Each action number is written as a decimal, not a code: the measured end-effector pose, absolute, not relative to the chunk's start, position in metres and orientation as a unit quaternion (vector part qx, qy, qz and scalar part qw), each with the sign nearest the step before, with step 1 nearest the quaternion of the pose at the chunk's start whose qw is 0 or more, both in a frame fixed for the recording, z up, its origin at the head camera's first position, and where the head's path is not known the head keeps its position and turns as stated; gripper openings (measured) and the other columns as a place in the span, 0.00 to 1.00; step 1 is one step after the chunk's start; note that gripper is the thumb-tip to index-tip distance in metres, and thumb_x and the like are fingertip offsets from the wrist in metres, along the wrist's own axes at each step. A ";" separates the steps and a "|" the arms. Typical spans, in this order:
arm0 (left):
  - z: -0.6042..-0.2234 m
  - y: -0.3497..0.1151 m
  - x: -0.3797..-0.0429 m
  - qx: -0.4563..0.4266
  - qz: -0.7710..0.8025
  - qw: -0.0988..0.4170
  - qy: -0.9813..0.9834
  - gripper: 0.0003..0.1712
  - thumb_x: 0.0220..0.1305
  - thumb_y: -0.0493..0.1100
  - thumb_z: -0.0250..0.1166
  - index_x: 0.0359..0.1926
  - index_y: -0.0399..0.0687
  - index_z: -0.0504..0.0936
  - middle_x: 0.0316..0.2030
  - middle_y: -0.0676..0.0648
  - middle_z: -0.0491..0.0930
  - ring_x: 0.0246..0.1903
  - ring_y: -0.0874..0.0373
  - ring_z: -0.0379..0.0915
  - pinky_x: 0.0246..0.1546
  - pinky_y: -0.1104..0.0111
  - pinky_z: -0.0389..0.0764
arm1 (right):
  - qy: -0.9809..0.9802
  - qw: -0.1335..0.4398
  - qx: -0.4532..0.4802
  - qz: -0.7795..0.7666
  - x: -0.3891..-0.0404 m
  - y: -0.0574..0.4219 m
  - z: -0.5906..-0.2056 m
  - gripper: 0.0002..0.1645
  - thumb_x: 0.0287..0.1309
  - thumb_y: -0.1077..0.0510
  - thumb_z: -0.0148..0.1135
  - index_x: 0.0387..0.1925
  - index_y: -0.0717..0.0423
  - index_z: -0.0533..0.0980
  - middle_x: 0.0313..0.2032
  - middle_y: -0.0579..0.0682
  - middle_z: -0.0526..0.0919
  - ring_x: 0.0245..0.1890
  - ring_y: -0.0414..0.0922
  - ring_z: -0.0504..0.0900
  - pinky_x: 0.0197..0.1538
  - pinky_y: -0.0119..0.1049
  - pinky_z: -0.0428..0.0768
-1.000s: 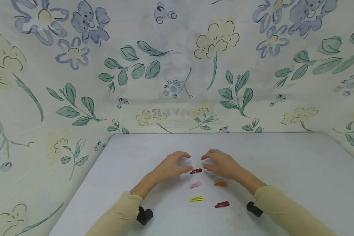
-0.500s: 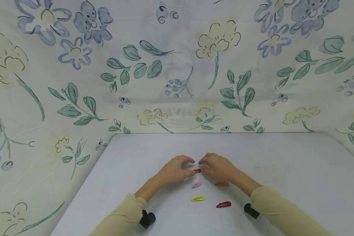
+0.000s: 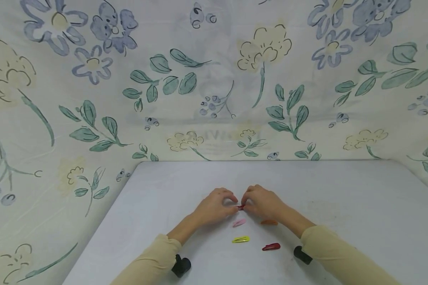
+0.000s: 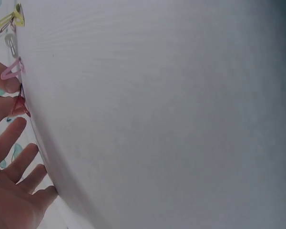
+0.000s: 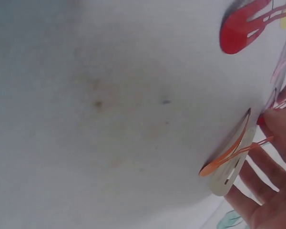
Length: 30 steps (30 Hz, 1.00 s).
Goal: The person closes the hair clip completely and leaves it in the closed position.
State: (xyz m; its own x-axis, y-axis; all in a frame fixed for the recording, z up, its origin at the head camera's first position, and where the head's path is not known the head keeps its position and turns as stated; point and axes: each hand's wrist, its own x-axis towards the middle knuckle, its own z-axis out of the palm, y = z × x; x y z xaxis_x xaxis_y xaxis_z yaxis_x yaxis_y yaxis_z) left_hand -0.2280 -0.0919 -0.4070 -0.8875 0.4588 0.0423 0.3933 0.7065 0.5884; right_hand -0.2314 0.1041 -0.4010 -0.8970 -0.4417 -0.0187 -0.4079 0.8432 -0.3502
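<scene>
A red hair clip point(image 3: 240, 207) lies between my two hands in the head view. My left hand point(image 3: 215, 205) pinches its left end, and my right hand point(image 3: 263, 201) pinches its right end; the fingers cover much of it. The left wrist view shows the red hair clip point(image 4: 20, 106) among the fingertips, with the left hand's other fingers point(image 4: 32, 177) spread apart. Just nearer the wearer lies a pink hair clip point(image 3: 239, 223). Beneath the right hand are an orange hair clip point(image 5: 229, 157) and a white hair clip point(image 5: 222, 185), which the hand hides in the head view.
A yellow hair clip point(image 3: 240, 239) and a second red hair clip point(image 3: 271, 247) lie nearer the wearer on the white table point(image 3: 164, 178). Behind the table hangs a floral cloth point(image 3: 221, 79). A black wrist camera point(image 3: 181, 266) sits at the left cuff.
Both hands have moved together around the far red hair clip, from apart to pinching its ends. The right hand now covers the white hair clip. The other clips stay in place.
</scene>
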 end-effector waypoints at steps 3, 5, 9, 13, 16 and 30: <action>-0.406 -0.091 -0.227 0.233 0.303 0.053 0.922 0.10 0.61 0.48 0.68 0.42 0.51 0.86 0.58 0.45 0.76 0.66 0.45 0.64 0.65 0.47 0.66 | 0.958 0.051 -0.222 -0.175 -0.231 0.104 -0.400 0.03 0.58 0.56 0.70 0.35 0.45 0.84 0.43 0.45 0.80 0.51 0.47 0.75 0.53 0.46 0.79; -0.406 -0.090 -0.227 0.231 0.302 0.055 0.923 0.08 0.61 0.47 0.68 0.40 0.52 0.87 0.58 0.45 0.76 0.66 0.46 0.63 0.65 0.46 0.66 | 0.957 0.053 -0.222 -0.179 -0.232 0.104 -0.401 0.02 0.58 0.56 0.70 0.34 0.45 0.84 0.43 0.44 0.80 0.50 0.46 0.75 0.52 0.45 0.79; -0.407 -0.090 -0.228 0.231 0.296 0.049 0.926 0.06 0.61 0.46 0.67 0.37 0.53 0.87 0.58 0.45 0.76 0.66 0.46 0.63 0.63 0.46 0.67 | 0.958 0.050 -0.220 -0.178 -0.231 0.105 -0.402 0.02 0.58 0.55 0.70 0.34 0.45 0.83 0.42 0.44 0.80 0.49 0.46 0.75 0.51 0.45 0.80; -0.409 -0.089 -0.230 0.234 0.286 0.045 0.928 0.05 0.61 0.46 0.68 0.36 0.53 0.87 0.58 0.45 0.77 0.66 0.46 0.63 0.62 0.45 0.68 | 0.959 0.048 -0.218 -0.175 -0.231 0.106 -0.402 0.02 0.58 0.55 0.70 0.33 0.44 0.82 0.43 0.44 0.79 0.48 0.45 0.74 0.50 0.44 0.80; -0.409 -0.089 -0.231 0.238 0.281 0.042 0.929 0.04 0.60 0.45 0.69 0.35 0.53 0.87 0.57 0.45 0.77 0.65 0.46 0.64 0.62 0.46 0.69 | 0.959 0.046 -0.218 -0.176 -0.230 0.106 -0.402 0.03 0.58 0.55 0.70 0.32 0.44 0.82 0.43 0.44 0.80 0.48 0.45 0.74 0.50 0.44 0.80; -0.407 -0.089 -0.231 0.243 0.283 0.012 0.928 0.04 0.59 0.44 0.68 0.36 0.53 0.86 0.44 0.52 0.83 0.53 0.52 0.73 0.56 0.55 0.75 | 0.954 0.043 -0.215 -0.204 -0.229 0.107 -0.401 0.04 0.58 0.57 0.69 0.34 0.46 0.81 0.35 0.40 0.79 0.42 0.43 0.76 0.50 0.43 0.79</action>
State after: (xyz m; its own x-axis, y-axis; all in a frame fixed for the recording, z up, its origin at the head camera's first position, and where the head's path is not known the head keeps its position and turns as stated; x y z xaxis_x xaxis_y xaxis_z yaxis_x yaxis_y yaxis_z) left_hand -0.2308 -0.0889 -0.4066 -0.8816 0.4580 0.1146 0.4441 0.7221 0.5304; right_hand -0.2286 0.1072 -0.4014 -0.9034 -0.4288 0.0051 -0.3934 0.8239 -0.4079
